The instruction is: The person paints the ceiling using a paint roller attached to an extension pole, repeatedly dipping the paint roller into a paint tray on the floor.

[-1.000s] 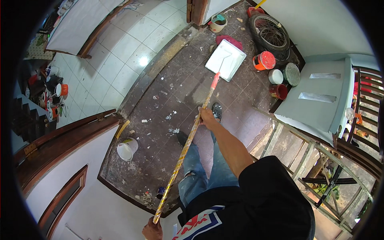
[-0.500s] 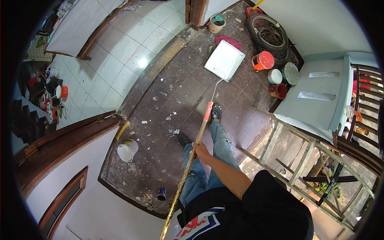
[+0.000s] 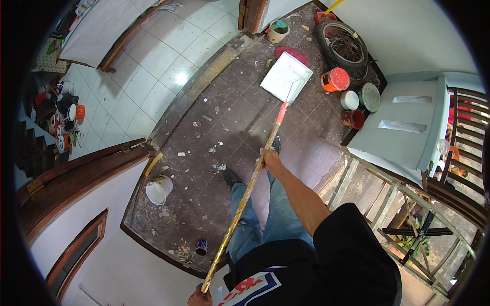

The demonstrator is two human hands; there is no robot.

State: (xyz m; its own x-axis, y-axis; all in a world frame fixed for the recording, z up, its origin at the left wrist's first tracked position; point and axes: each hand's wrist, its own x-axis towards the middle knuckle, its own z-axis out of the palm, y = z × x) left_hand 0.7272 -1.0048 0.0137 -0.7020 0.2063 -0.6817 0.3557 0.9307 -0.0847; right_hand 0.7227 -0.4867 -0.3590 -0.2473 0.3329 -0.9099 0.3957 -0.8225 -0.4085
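Both my hands are closed around the long gold pole of a paint roller [image 3: 247,193], which runs up and to the right. My right hand [image 3: 269,159] grips it midway, over my legs. At its lower end, by the bottom edge of the view, my left hand [image 3: 200,297] is wrapped round it. A red-orange handle [image 3: 283,110] tops the pole, and its thin wire frame reaches over a white paint tray [image 3: 276,80]. The roller's head is hard to pick out against the white of the tray. A dark red cloth [image 3: 292,53] lies partly under the tray's far edge.
Right of the tray stand an orange-red bucket [image 3: 335,79], a white tub [image 3: 349,100], a dark red pot [image 3: 353,119] and spoked wheels [image 3: 343,43]. A ladder [image 3: 385,204] is at the right. A white bucket [image 3: 159,190] and small blue can [image 3: 202,247] sit left.
The roller has moved up and away, from short of the tray to over it. My right hand has gone forward with the pole. My left hand has come into view on the lower end.
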